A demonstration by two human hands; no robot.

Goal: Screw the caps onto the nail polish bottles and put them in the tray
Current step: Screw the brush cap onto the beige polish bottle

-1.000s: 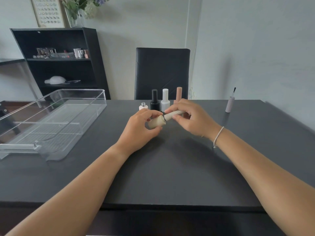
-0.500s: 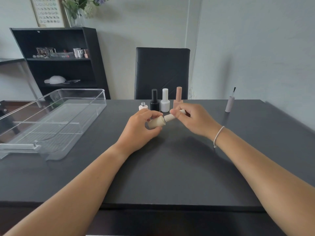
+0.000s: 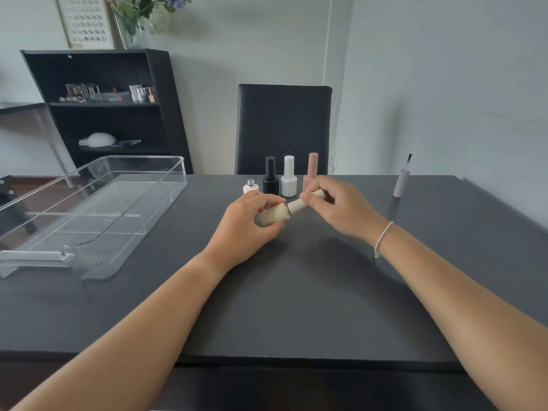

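My left hand [image 3: 246, 226] grips a beige nail polish bottle [image 3: 274, 217], tilted on its side above the table. My right hand [image 3: 335, 207] pinches the beige ribbed cap [image 3: 299, 204], which sits on the bottle's neck. Behind my hands stand a small uncapped pink bottle [image 3: 251, 186], a capped black bottle [image 3: 270, 179], a capped white bottle [image 3: 288, 177] and a capped peach bottle [image 3: 312, 170], partly hidden by my right hand. A lilac cap [image 3: 401, 183] stands brush-up at the right. The clear plastic tray [image 3: 154, 215] lies at the left with nothing in it.
The dark table [image 3: 296, 292] holds everything. A black chair [image 3: 283, 129] stands behind its far edge. A black shelf unit [image 3: 100, 114] with small items is at the back left, with a vase of flowers [image 3: 139, 16] on top.
My right hand's fingers have shifted along the beige cap, turning it on the bottle. The left hand and the bottle have stayed in place.
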